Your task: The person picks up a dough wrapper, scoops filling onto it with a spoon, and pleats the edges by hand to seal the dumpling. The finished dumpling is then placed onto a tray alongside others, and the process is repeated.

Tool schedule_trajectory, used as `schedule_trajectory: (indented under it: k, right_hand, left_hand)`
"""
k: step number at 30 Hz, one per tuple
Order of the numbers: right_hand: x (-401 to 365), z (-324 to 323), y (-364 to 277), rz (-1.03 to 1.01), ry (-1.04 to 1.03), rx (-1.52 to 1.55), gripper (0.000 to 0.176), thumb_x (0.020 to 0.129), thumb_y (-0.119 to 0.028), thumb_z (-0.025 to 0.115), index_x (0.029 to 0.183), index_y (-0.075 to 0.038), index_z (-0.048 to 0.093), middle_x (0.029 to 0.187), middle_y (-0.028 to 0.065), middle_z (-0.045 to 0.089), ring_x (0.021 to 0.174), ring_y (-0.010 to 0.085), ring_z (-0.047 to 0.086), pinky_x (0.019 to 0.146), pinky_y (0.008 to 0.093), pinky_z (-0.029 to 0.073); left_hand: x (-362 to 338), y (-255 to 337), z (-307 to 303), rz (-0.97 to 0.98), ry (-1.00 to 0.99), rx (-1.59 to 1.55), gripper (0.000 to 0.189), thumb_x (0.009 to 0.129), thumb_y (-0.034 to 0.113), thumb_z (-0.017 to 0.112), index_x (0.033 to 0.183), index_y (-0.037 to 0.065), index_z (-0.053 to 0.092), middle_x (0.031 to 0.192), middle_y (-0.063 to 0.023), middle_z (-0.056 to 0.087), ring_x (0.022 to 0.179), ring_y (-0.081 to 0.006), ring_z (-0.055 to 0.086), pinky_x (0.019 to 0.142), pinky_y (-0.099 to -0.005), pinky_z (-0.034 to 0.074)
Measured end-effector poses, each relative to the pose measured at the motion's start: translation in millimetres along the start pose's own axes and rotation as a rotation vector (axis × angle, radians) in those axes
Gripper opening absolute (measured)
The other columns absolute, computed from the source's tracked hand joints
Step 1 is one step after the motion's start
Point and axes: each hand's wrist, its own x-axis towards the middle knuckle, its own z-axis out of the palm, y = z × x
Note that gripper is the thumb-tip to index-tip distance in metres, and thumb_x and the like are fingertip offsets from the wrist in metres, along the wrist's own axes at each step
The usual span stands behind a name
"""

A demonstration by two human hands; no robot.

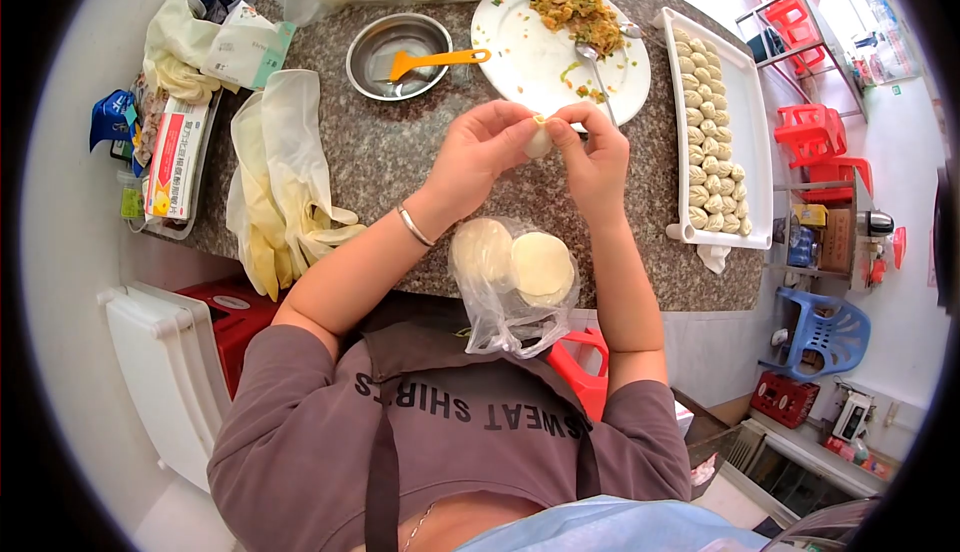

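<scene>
My left hand (480,152) and my right hand (596,160) meet above the table, just below the white plate (510,62). Between their fingertips they pinch a small dumpling (538,142) of pale dough, with a bit of yellowish filling at its top edge. Thumbs and index fingers close on it from both sides and partly hide it. Chopped filling (575,17) lies on the plate's far side, with a metal spoon (597,74) resting there. Nearer my body, round dough wrappers (541,264) are stacked in an open clear plastic bag (490,317).
A white tray (755,152) at right carries rows of pleated dumplings (712,132). Left of the plate, a metal bowl (362,80) has an orange scraper (440,58) across it. Pale gloves (285,172) and a bin of packets (180,167) occupy the table's left side.
</scene>
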Motion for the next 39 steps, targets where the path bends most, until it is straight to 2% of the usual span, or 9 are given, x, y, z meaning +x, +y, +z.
schedule_trajectory:
  k: [2, 6, 15, 18, 21, 26, 33, 36, 39]
  right_hand:
    - [1, 0, 2, -0.028, -0.029, -0.001, 0.016, 0.092, -0.013, 0.066, 0.095, 0.002, 0.063, 0.092, 0.0041, 0.063, 0.086, 0.0105, 0.056, 0.077, 0.0234, 0.044]
    - [1, -2, 9, -0.061, -0.079, -0.066, 0.016, 0.092, -0.014, 0.065, 0.096, 0.002, 0.062, 0.094, 0.0047, 0.063, 0.086, 0.0106, 0.055, 0.075, 0.0230, 0.043]
    - [-1, 8, 1, -0.092, 0.000, -0.179, 0.011, 0.087, -0.008, 0.066, 0.085, 0.002, 0.062, 0.083, 0.0070, 0.063, 0.079, 0.0161, 0.059, 0.074, 0.0280, 0.046]
    - [0, 5, 7, -0.064, 0.026, -0.080, 0.010, 0.087, -0.007, 0.065, 0.086, 0.002, 0.062, 0.083, 0.0070, 0.063, 0.079, 0.0153, 0.059, 0.074, 0.0274, 0.046]
    - [1, 0, 7, -0.048, 0.013, -0.067, 0.010, 0.088, -0.007, 0.065, 0.085, 0.001, 0.061, 0.084, 0.0056, 0.063, 0.080, 0.0138, 0.058, 0.075, 0.0258, 0.046]
    - [7, -6, -6, 0.130, 0.089, 0.200, 0.009, 0.093, -0.006, 0.063, 0.095, 0.002, 0.065, 0.091, 0.0029, 0.063, 0.087, 0.0104, 0.057, 0.080, 0.0245, 0.045]
    - [10, -21, 14, 0.042, -0.100, 0.226, 0.014, 0.093, -0.005, 0.062, 0.103, 0.004, 0.066, 0.095, 0.0050, 0.063, 0.091, 0.0120, 0.057, 0.082, 0.0258, 0.045]
    - [12, -26, 17, -0.008, -0.123, 0.157, 0.023, 0.090, -0.007, 0.067, 0.111, 0.004, 0.064, 0.099, 0.0057, 0.064, 0.093, 0.0132, 0.057, 0.086, 0.0277, 0.045]
    - [15, -26, -3, -0.019, -0.072, 0.239, 0.054, 0.076, -0.012, 0.078, 0.124, 0.001, 0.058, 0.109, 0.0078, 0.064, 0.100, 0.0170, 0.058, 0.093, 0.0327, 0.045]
  left_hand:
    - [0, 0, -2, -0.010, -0.029, -0.005, 0.015, 0.095, 0.012, 0.061, 0.108, 0.006, 0.063, 0.102, -0.0044, 0.067, 0.095, -0.0129, 0.064, 0.087, -0.0319, 0.054]
    - [1, -4, -8, -0.005, -0.054, 0.037, 0.017, 0.095, 0.012, 0.062, 0.110, 0.006, 0.064, 0.103, -0.0046, 0.068, 0.096, -0.0125, 0.064, 0.087, -0.0327, 0.054]
    - [-1, -1, -4, 0.060, -0.042, 0.071, 0.015, 0.095, 0.013, 0.061, 0.108, 0.005, 0.059, 0.102, -0.0017, 0.064, 0.094, -0.0100, 0.062, 0.085, -0.0305, 0.053]
    - [-1, 3, -1, 0.057, -0.062, 0.098, 0.017, 0.095, 0.015, 0.061, 0.109, 0.005, 0.059, 0.099, -0.0009, 0.062, 0.088, -0.0067, 0.059, 0.078, -0.0233, 0.051]
    - [0, 10, -2, -0.018, -0.148, 0.147, 0.019, 0.097, 0.015, 0.057, 0.113, 0.004, 0.058, 0.107, -0.0045, 0.063, 0.101, -0.0137, 0.063, 0.088, -0.0299, 0.053]
    - [5, 12, -5, -0.270, -0.210, -0.243, 0.033, 0.100, 0.017, 0.049, 0.127, -0.003, 0.051, 0.120, -0.0170, 0.061, 0.114, -0.0291, 0.061, 0.097, -0.0352, 0.053]
    - [3, 14, -8, -0.280, -0.239, -0.263, 0.038, 0.102, 0.019, 0.046, 0.132, -0.004, 0.046, 0.121, -0.0173, 0.061, 0.107, -0.0279, 0.065, 0.093, -0.0322, 0.056]
    - [2, 16, -8, -0.284, -0.232, -0.255, 0.039, 0.102, 0.020, 0.046, 0.134, -0.002, 0.045, 0.122, -0.0158, 0.061, 0.107, -0.0252, 0.065, 0.092, -0.0319, 0.056]
    - [1, 19, -7, -0.301, -0.216, -0.219, 0.042, 0.102, 0.021, 0.047, 0.138, 0.001, 0.041, 0.121, -0.0137, 0.062, 0.105, -0.0219, 0.066, 0.088, -0.0303, 0.057]
